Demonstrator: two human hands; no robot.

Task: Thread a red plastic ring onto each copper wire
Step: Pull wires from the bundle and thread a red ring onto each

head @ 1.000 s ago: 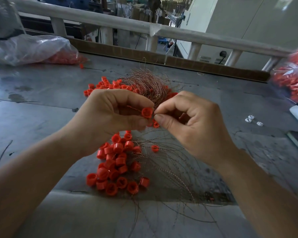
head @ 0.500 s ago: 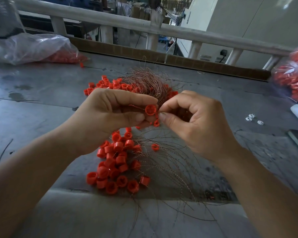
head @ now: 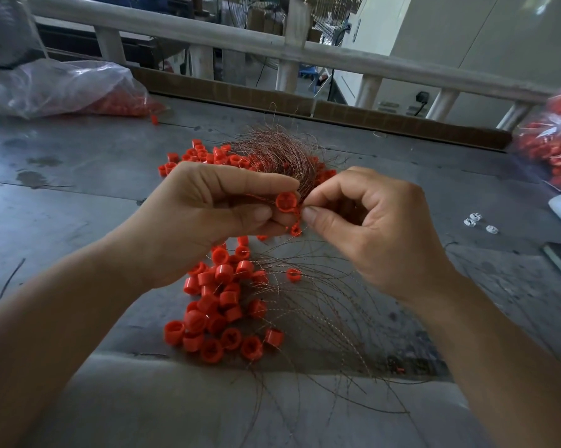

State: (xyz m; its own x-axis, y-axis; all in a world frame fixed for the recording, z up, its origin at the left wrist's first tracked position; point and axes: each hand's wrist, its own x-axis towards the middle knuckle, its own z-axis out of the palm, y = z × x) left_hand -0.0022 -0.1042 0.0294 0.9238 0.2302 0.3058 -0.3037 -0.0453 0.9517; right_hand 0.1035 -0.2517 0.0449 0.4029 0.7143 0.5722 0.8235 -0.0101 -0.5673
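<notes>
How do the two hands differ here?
The left hand holds a red ring between thumb and fingers; the right hand pinches thumb to forefinger at that ring's edge, probably on a wire too thin to make out. The left hand's forefinger reaches out nearly straight; the right hand's fingers are all curled. Both meet above the table.

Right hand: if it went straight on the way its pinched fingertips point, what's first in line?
The red ring pinched in the left hand. The right hand points left at it, nearly touching; the exact gap is unclear from one view.
</notes>
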